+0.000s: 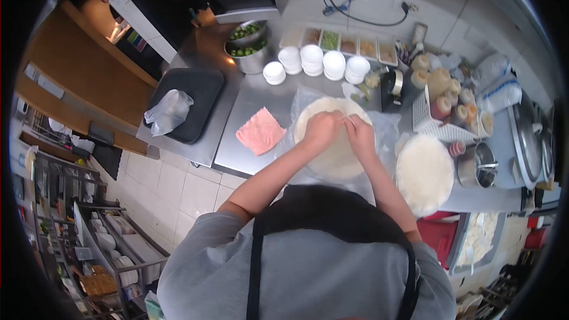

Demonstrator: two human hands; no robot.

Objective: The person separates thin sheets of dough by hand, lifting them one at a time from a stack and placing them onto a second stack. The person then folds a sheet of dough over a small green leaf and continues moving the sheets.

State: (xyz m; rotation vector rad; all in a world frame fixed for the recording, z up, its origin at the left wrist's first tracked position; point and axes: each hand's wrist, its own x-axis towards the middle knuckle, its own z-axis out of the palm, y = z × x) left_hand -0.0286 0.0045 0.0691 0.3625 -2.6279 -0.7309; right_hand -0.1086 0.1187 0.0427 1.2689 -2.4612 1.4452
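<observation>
A stack of round pale flatbreads [325, 160] lies on a clear plastic sheet [388, 127] on the steel counter [237, 142]. My left hand [323, 127] and my right hand [360, 132] sit side by side on the far part of the stack, fingers pinched together at its top layer. Whether they grip a sheet or only press on it is hard to tell. My forearms reach out over the stack from a grey shirt and black apron.
A second round stack [424, 172] lies to the right. A pink cloth [260, 131] lies to the left, beyond it a black tray [188, 104] with a plastic bag. White bowls [314, 62], filling trays [349, 44], sauce bottles [450, 101] and a metal pot [479, 165] stand around.
</observation>
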